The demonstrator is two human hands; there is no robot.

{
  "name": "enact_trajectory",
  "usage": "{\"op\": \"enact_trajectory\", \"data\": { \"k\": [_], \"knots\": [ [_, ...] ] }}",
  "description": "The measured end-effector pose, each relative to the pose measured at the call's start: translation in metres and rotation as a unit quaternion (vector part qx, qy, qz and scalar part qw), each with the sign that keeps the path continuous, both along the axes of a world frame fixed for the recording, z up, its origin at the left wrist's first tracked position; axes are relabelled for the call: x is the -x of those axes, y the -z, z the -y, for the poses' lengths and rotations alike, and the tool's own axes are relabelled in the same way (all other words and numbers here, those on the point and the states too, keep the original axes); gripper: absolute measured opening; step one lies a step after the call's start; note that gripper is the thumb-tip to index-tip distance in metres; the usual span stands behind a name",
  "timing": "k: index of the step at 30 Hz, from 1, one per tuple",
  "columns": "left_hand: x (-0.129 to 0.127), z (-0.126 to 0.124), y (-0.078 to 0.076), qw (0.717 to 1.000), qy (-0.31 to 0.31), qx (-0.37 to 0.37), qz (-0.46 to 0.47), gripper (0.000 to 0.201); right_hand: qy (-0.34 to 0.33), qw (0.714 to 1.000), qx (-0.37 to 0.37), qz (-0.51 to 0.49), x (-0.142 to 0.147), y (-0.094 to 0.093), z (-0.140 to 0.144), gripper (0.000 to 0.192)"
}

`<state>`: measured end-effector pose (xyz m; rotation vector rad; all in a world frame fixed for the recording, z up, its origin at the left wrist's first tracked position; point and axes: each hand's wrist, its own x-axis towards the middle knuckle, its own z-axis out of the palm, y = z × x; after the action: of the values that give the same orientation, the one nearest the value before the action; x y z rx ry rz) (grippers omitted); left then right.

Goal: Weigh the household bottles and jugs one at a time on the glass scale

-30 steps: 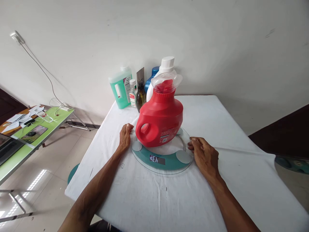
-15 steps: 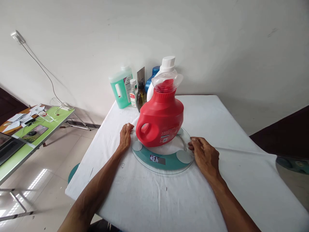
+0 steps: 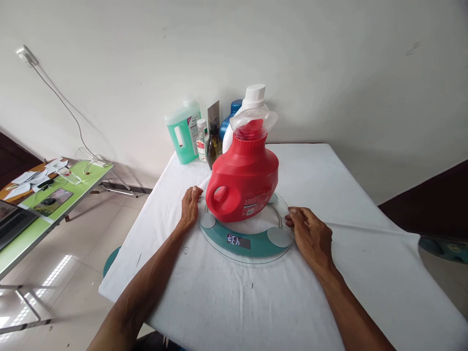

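Note:
A round glass bathroom scale (image 3: 234, 251) with a teal band lies on the white-covered table, its display lit with digits that appear upside down. On it stands a large red detergent jug (image 3: 243, 178), its handle to the left and a clear cap over its neck. My left hand (image 3: 190, 207) rests at the scale's left rim, fingers bent and closed at the edge. At the opposite side, my right hand (image 3: 310, 234) has its thumb and fingers closed on the rim. Neither hand touches the jug.
Behind the jug stand a white bottle (image 3: 256, 97), a blue bottle (image 3: 228, 122), a dark pump bottle (image 3: 214, 148), a small clear bottle (image 3: 201, 141) and a green jug (image 3: 183, 134), near the wall. A green table (image 3: 86, 173) with papers and a laptop is at left.

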<state>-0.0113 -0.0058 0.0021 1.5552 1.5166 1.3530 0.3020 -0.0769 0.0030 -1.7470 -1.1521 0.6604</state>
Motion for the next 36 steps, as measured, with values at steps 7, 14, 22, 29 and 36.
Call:
{"op": "enact_trajectory", "data": {
  "k": [7,14,22,29,36],
  "knots": [
    [0.0,-0.001,0.001,1.0,-0.003,-0.002,-0.005,0.074,0.003,1.0,-0.014,-0.004,-0.001,0.005,-0.001,0.038],
    [-0.001,0.0,0.0,1.0,-0.004,0.0,0.0,0.073,0.001,1.0,-0.013,-0.01,-0.002,0.005,-0.001,0.04],
    [-0.004,0.006,-0.013,0.998,-0.045,-0.032,0.041,0.076,-0.002,0.999,-0.023,-0.023,-0.007,0.013,0.003,0.057],
    [-0.032,0.032,-0.077,0.992,0.062,-0.095,0.06,0.065,-0.016,1.0,-0.017,-0.007,-0.017,0.009,0.02,0.073],
    [-0.059,0.042,-0.111,0.982,0.125,0.011,0.141,0.055,-0.014,0.999,-0.044,0.026,-0.026,0.014,0.055,0.06]
  ]
}}
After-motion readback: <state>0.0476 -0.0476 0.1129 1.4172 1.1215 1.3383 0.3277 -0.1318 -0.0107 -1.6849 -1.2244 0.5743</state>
